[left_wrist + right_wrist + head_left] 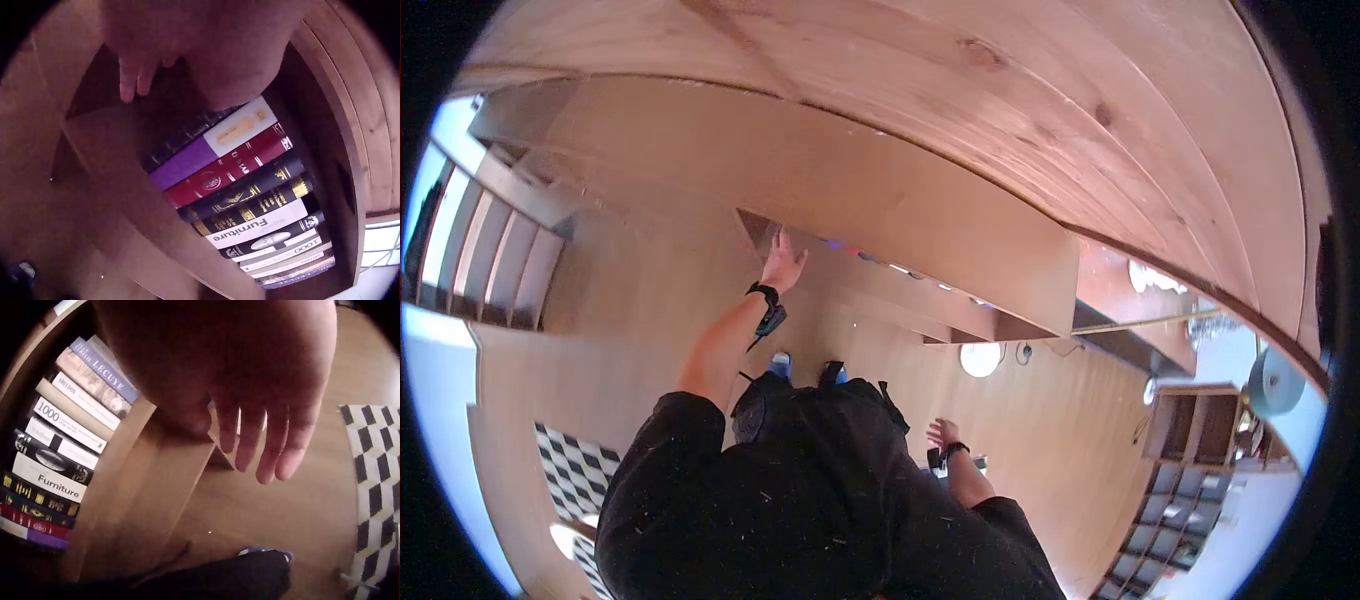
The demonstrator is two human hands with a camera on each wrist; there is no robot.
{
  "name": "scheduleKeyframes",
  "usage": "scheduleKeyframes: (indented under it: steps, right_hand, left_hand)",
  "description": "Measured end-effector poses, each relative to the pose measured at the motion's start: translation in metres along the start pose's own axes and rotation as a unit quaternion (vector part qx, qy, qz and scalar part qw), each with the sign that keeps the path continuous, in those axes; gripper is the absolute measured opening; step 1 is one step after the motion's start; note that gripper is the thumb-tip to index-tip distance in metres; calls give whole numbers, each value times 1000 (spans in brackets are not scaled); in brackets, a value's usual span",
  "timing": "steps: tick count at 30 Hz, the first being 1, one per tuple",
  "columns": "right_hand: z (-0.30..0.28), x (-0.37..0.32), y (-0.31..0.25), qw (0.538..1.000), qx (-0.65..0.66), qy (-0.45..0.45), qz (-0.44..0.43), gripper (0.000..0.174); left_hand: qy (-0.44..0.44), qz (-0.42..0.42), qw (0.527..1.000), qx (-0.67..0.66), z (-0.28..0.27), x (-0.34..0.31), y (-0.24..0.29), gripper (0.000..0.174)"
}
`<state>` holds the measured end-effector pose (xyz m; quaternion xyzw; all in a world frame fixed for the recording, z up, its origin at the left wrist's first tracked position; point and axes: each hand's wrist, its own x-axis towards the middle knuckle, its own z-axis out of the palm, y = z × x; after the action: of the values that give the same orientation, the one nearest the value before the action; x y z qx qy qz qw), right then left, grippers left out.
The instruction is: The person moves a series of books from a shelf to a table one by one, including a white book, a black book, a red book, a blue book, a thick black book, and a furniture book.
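My left hand (782,262) reaches to the left end of a book row (900,268) in a wooden shelf unit, holding nothing. The left wrist view shows this hand (200,53) with extended fingers beside a dark book (187,134); whether it touches the book cannot be told. A purple and white book (194,156), a red book (219,175) and a white "Furniture" book (256,226) stand further along. My right hand (943,433) hangs low beside my body, fingers loosely extended, away from the books. In the right wrist view the same hand (250,406) holds nothing.
The tall wooden unit (850,180) spans the view ahead. Another slatted shelf (505,250) stands at far left, a cubby shelf (1165,520) at right. A checkered rug (575,465) lies at lower left. Cables (1025,353) and a white round object (980,359) are near the unit's right end.
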<state>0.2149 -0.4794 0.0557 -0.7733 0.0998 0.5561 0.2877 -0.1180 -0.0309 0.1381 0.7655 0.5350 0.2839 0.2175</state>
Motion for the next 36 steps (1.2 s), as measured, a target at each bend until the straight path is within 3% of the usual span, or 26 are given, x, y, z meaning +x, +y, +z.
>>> scheduleKeyframes:
  steps: [2,4,7,8,12,14,15,17,19,21,28,31,33,36]
  right_hand:
    - [9,-5,36,999,37,19,26,38]
    - [23,0,66,996,63,22,53,41]
    - [54,0,94,996,75,-20,50,36]
    - [67,-2,99,996,72,-25,45,36]
    - [110,-8,108,990,123,-55,50,32]
    - [125,-8,110,988,144,-49,31,31]
    - [129,-3,115,985,161,-61,16,31]
    - [135,-3,118,984,172,-43,7,28]
    - [137,-20,108,982,186,-32,24,28]
    - [136,-24,109,983,183,-7,13,29]
    - [131,-33,127,978,210,9,1,33]
    - [137,-38,143,972,232,28,8,34]
    - [139,-46,154,971,238,29,18,34]
    - [143,-55,171,971,235,28,33,34]
  left_hand:
    - [1,14,1000,4,8,17,-4,56]
    - [-105,55,975,186,21,38,-10,41]
    - [-149,95,961,211,38,57,-7,33]
    - [-53,172,974,139,44,62,-9,33]
    - [-136,181,970,87,73,61,-35,33]
    - [-154,141,970,127,72,63,-19,32]
    - [-160,156,965,134,70,69,-13,32]
    - [-82,188,977,64,68,73,-9,31]
    - [-112,189,972,85,77,75,-17,32]
    - [-167,95,981,10,83,77,-19,34]
    - [-126,131,979,89,81,80,-29,39]
    - [-140,107,980,90,83,88,-55,41]
    - [-178,30,977,115,110,99,-101,42]
    - [-159,60,978,124,114,115,-128,42]
